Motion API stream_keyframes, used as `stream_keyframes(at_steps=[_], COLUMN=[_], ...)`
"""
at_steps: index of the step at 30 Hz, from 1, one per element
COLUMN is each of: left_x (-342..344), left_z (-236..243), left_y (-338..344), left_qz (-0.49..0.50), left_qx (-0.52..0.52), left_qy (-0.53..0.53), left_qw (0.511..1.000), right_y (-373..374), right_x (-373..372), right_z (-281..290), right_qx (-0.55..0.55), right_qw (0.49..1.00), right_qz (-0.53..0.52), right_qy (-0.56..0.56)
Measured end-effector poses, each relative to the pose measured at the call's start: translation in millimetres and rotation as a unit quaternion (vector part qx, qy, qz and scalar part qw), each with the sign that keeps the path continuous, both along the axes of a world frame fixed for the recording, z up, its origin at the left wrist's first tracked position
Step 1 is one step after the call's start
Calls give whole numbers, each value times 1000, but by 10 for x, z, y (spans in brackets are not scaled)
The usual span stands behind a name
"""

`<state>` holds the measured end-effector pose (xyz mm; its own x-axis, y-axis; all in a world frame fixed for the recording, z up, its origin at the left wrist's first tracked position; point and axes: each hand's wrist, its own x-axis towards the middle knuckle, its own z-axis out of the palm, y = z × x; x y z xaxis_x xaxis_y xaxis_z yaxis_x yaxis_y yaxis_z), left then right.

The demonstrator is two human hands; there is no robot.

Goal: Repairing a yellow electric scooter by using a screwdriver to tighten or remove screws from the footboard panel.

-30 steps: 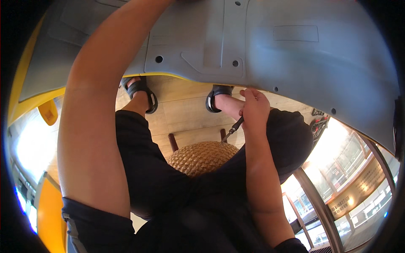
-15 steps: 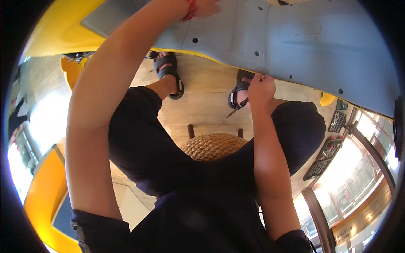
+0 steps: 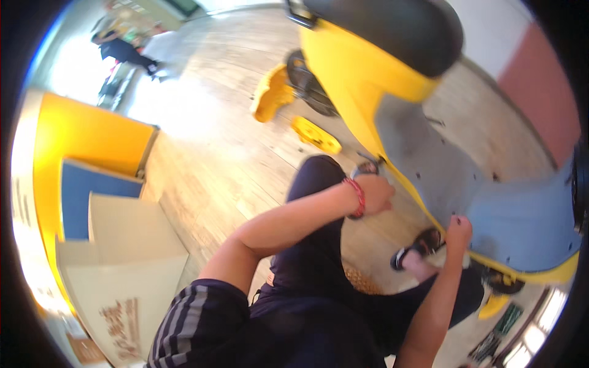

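A yellow scooter (image 3: 350, 67) with a black seat (image 3: 392, 30) stands in front of me, tilted across the view. Its grey-blue footboard (image 3: 521, 221) has several small dark holes. My right hand (image 3: 458, 234) is closed in a fist at the footboard's near edge; a small dark tip shows at its top, but what it grips is mostly hidden. My left hand (image 3: 374, 195), with a red bracelet (image 3: 358, 197) at the wrist, hangs in the air over my knee, short of the scooter. Its fingers are blurred, and I see nothing in them.
Two yellow body panels (image 3: 316, 135) lie on the wooden floor beside the scooter's wheel (image 3: 310, 86). A woven stool (image 3: 362, 281) is under me. Open tool cases (image 3: 486, 346) lie at the lower right. A beige counter (image 3: 123, 270) stands left, and a person (image 3: 123, 50) is far off.
The view has swung left, so the seat, wheel and loose panels now show. My left hand has come back from over the footboard toward my knee. The right fist stays near the footboard's edge.
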<state>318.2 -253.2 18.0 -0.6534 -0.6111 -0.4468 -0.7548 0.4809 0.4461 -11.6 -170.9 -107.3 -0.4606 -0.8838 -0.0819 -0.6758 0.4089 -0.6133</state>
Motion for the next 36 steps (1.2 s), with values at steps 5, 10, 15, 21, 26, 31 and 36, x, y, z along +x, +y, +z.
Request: stream_keyframes(at_steps=[5, 10, 15, 21, 26, 31, 36], left_x=[370, 509, -200, -1015, -1238, -1400, -1457], left_z=[362, 462, 335, -136, -793, -1100, -859], left_y=[99, 143, 204, 145, -38, 159, 181], left_qz=[83, 135, 119, 72, -24, 7, -87], left_qx=[-96, -54, 52, 91, 101, 126, 153], left_qy=[-50, 18, 148, 137, 70, 56, 68], left_qw=[991, 989, 980, 984, 992, 990, 982], right_y=[-503, -590, -514, -509, -426, -153, -19], right_x=[61, 261, 497, 490, -89, -323, 94], right_z=[800, 821, 618, 437, 344, 173, 46], right_qx=[20, 40, 28, -27, 52, 196, 245], right_qw=[971, 936, 915, 933, 946, 981, 968], right_qz=[92, 45, 68, 143, 67, 6, -15], right_qy=[-218, -347, -397, -329, -313, 11, 50])
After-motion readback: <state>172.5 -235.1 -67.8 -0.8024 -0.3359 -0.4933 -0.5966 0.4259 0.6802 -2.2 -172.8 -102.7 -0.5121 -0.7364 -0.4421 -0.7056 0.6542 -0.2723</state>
